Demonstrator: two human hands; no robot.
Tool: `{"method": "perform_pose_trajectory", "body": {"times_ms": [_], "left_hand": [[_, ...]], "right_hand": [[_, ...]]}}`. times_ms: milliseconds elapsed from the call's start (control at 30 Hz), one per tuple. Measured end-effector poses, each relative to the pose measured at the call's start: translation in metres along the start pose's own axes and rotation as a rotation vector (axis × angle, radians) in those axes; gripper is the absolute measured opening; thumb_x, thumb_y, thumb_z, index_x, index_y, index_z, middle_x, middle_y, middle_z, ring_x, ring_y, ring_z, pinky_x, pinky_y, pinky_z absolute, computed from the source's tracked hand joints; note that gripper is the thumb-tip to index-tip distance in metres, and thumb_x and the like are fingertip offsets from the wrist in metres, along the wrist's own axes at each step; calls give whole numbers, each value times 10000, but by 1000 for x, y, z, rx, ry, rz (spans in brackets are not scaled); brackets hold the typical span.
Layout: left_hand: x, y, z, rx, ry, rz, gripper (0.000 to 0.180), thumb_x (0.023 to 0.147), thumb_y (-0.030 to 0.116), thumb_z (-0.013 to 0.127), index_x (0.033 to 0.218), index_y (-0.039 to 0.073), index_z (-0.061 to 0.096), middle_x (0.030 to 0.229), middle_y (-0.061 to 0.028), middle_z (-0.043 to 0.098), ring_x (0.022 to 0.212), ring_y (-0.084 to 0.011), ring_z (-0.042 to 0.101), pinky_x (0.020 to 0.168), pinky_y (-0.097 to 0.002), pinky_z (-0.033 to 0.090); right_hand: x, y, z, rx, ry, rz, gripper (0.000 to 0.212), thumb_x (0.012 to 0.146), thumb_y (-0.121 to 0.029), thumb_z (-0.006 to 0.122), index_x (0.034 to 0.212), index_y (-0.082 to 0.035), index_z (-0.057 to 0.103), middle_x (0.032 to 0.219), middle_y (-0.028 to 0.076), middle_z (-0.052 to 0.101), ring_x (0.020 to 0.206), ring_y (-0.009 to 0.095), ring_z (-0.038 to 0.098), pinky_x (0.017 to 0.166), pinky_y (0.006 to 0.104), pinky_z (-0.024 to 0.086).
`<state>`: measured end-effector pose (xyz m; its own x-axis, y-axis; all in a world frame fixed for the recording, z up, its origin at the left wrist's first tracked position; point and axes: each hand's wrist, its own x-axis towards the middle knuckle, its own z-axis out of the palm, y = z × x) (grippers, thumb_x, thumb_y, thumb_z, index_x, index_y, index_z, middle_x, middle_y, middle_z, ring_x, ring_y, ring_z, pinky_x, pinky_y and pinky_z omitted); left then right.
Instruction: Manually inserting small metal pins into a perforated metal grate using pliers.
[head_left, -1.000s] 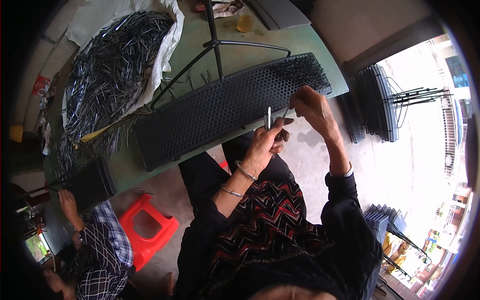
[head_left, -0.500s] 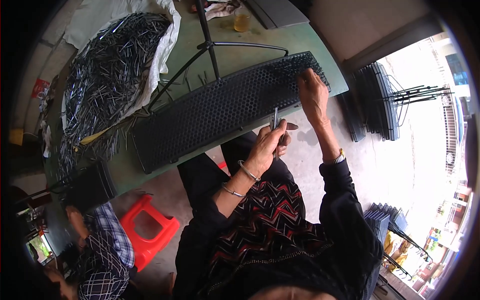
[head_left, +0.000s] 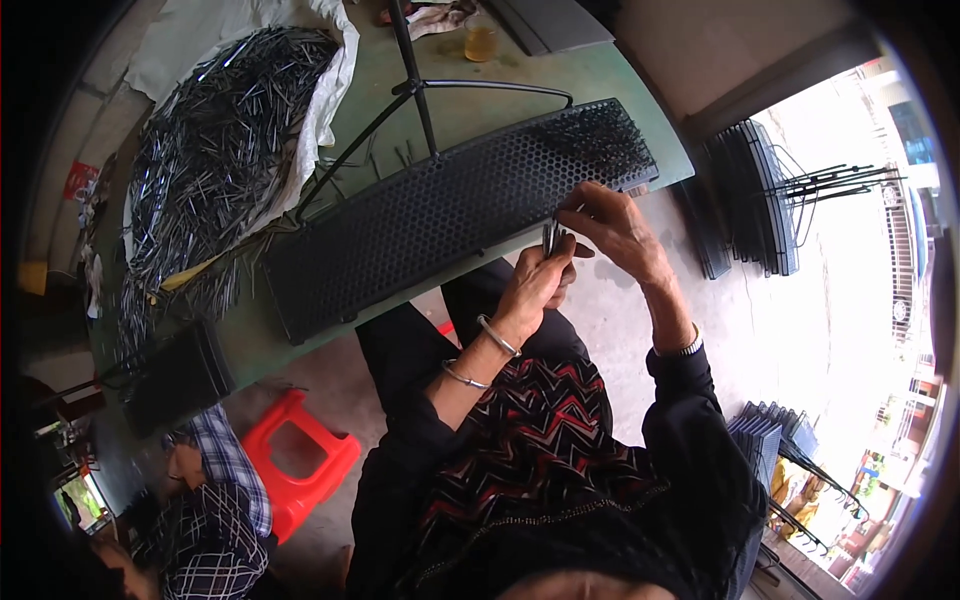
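My left hand (head_left: pixel 540 280) is closed around a small bundle of thin metal strips (head_left: pixel 549 238), their ends poking up past the thumb. Right above them, my right hand (head_left: pixel 612 228) has its fingers pinched together at the strips' upper ends; what lies between its fingertips is too small to make out. Just beyond both hands a long black honeycomb panel (head_left: pixel 400 215) lies along the edge of the green table. Short dark pieces (head_left: pixel 600 140) stand densely in the holes at its right end, while the holes farther left look bare.
An open white sack (head_left: pixel 345 60) full of dark strips (head_left: pixel 230 120) lies at the left. A black rod frame (head_left: pixel 418 88) rises behind the panel. A glass (head_left: pixel 481 44) stands farther back. Below the table are a red stool (head_left: pixel 300 460) and a seated person (head_left: pixel 215 500); stacked racks (head_left: pixel 755 200) stand right.
My right hand has come from the panel's right end down and left to the bundle. My left hand has stayed nearly in place, while the other person's hand has shifted lower.
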<state>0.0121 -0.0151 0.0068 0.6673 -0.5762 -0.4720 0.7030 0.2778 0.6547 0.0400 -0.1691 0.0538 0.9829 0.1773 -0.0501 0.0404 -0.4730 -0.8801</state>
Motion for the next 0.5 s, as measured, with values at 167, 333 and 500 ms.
{"method": "perform_pose_trajectory", "body": {"times_ms": [167, 333, 500], "left_hand": [[-1, 2, 2, 16, -14, -17, 323, 968, 390, 523, 823, 107, 577, 550, 113, 286, 426, 5, 203, 391, -195, 131], [2, 8, 4, 43, 1, -32, 328, 970, 385, 520, 795, 112, 568, 555, 112, 281, 434, -1, 204, 406, -204, 128], [6, 5, 0, 91, 26, -11, 354, 973, 384, 510, 895, 65, 642, 554, 105, 317, 412, 3, 211, 367, -193, 147]], "right_hand": [[-4, 0, -2, 148, -65, 137, 158, 878, -125, 615, 948, 14, 591, 748, 40, 582, 671, 91, 560, 544, 255, 472], [-6, 7, 1, 193, 21, 93, 153, 898, -130, 593, 931, 20, 595, 762, 41, 591, 680, 92, 558, 554, 257, 463], [-5, 0, 2, 254, 38, 107, 164, 917, -146, 581, 928, 17, 604, 757, 33, 580, 686, 80, 534, 569, 248, 442]]}}
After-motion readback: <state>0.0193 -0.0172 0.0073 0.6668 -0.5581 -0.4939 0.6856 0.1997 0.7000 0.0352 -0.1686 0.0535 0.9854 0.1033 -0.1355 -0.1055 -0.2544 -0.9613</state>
